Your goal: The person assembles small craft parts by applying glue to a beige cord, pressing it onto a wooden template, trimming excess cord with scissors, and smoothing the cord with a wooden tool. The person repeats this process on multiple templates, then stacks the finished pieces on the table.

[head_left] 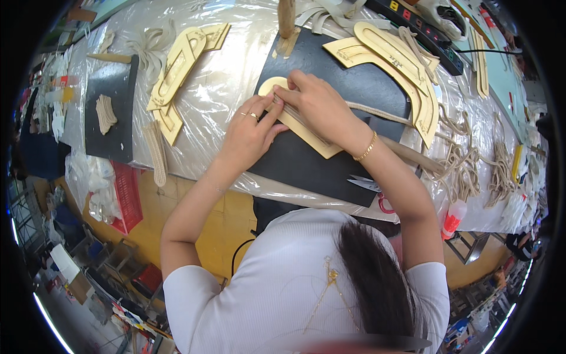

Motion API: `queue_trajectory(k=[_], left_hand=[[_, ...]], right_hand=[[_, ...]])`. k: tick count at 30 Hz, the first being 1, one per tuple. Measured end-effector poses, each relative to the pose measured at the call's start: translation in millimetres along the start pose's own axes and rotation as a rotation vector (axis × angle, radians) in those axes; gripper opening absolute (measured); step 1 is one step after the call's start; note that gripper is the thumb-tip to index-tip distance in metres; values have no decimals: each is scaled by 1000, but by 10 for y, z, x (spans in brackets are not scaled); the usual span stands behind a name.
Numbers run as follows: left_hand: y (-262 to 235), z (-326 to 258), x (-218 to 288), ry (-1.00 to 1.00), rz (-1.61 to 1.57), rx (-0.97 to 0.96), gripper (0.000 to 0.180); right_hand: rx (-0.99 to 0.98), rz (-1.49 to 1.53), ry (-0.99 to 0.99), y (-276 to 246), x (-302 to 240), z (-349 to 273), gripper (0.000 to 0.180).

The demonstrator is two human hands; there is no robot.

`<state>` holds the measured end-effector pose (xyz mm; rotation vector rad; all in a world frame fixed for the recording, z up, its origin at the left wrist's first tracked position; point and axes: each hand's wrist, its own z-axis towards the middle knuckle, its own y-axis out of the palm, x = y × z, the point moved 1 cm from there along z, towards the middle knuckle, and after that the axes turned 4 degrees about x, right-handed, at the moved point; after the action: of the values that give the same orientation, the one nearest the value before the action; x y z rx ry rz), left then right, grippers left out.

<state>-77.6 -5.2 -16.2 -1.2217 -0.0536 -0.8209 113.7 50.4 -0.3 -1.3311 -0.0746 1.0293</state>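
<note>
While under two hands [250,131] [323,107], one template [312,141].

Template [313,141] on mat [283,158] | scissors [370,186] at mat's near edge | cords [464,176] right of mat | basket [127,194] left

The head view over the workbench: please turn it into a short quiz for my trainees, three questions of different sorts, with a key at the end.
1. Choose one. Which thing are the fingers of both the left hand and the right hand on?
a) the black power strip
b) the pale slotted piece
c) the bottle with red on it

2. True or false: the red plastic crate is in the left half of the view.

3. Fill in: the handles of the scissors are ____ in colour.

Key: 1 b; 2 true; 3 red.
</note>
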Motion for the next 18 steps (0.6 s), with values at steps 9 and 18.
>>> queue_trajectory(k=[9, 18], left_hand=[[-69, -37, 29, 76, 75, 38, 37], [-96, -24, 99, 140, 189, 16, 34]], right_hand=[[42, 100, 115, 76, -98, -91, 25], [85, 103, 166, 101, -195, -116, 27]])
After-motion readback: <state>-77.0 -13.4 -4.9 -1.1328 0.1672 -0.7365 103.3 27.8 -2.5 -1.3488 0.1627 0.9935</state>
